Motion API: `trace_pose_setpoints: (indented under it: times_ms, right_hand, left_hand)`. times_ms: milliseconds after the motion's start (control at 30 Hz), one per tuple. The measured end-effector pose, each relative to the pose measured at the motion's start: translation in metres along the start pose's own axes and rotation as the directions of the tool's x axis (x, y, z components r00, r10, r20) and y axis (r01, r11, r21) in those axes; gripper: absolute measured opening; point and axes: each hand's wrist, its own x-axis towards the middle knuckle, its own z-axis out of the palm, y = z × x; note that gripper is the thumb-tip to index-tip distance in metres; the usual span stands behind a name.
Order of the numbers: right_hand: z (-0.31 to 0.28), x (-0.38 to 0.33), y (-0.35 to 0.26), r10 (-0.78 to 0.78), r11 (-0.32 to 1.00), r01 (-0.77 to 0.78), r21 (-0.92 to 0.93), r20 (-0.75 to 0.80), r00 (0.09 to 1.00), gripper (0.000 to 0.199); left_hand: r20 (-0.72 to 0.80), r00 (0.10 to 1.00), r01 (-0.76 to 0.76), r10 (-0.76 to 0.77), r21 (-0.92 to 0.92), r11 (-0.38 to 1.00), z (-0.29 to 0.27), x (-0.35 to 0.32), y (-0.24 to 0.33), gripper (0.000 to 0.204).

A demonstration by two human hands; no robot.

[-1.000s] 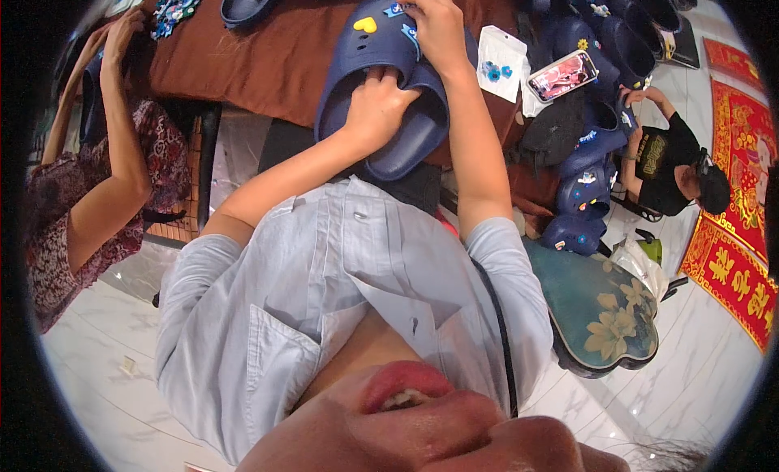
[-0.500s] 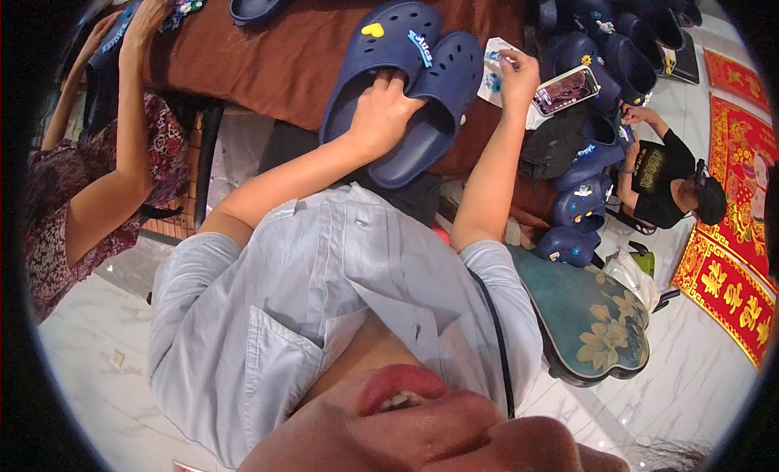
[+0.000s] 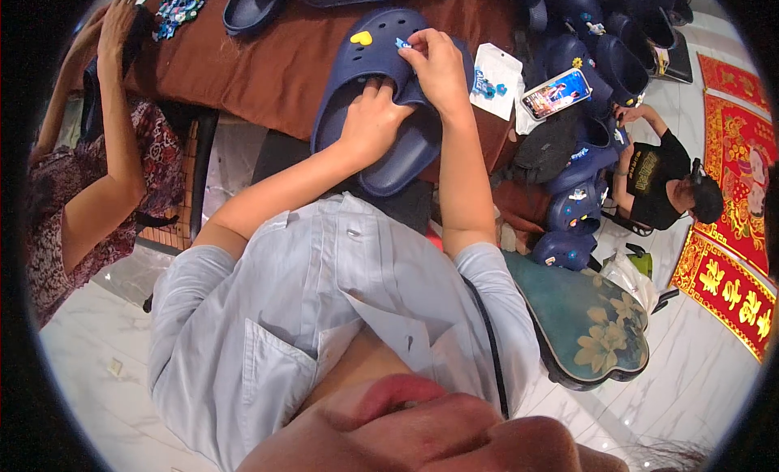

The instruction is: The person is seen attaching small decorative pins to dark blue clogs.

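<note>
A large navy foam clog (image 3: 357, 75) with round holes lies on a brown tablecloth (image 3: 268, 66). A yellow charm (image 3: 361, 38) sits on its toe. My left hand (image 3: 372, 123) reaches into the clog's opening and grips its upper. My right hand (image 3: 436, 62) rests on the right side of the upper, pinching a small blue charm (image 3: 403, 43) against it.
A white packet of blue charms (image 3: 492, 79) and a phone (image 3: 557, 92) lie to the right. Several navy clogs (image 3: 584, 148) are piled at the table's right end. Another person (image 3: 81, 164) works at left; a person in black (image 3: 661, 184) sits at right. A teal flowered stool (image 3: 588, 318) stands nearby.
My right hand came back from the white packet at the right to the clog's upper, now with a small blue charm. My left hand stayed in the clog.
</note>
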Motion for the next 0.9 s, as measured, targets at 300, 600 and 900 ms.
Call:
trace_pose_setpoints:
  times_ms: [300,600,900]
  right_hand:
    - [0.002,0.004,0.002,0.163,0.974,-0.173,0.148,0.079,0.984,0.027]
    - [-0.004,-0.004,-0.008,0.061,0.983,-0.057,0.175,-0.02,0.998,0.024]
    - [-0.023,-0.015,-0.013,-0.141,0.986,0.156,0.055,-0.214,0.967,0.016]
  left_hand:
    - [0.008,1.0,0.025,-0.026,0.058,0.998,0.001,-0.001,0.002,0.023]
    - [0.048,0.998,0.031,-0.034,0.061,0.998,0.002,0.001,0.001,0.022]
    - [0.11,0.993,0.045,-0.047,0.021,0.999,0.001,0.003,0.001,0.022]
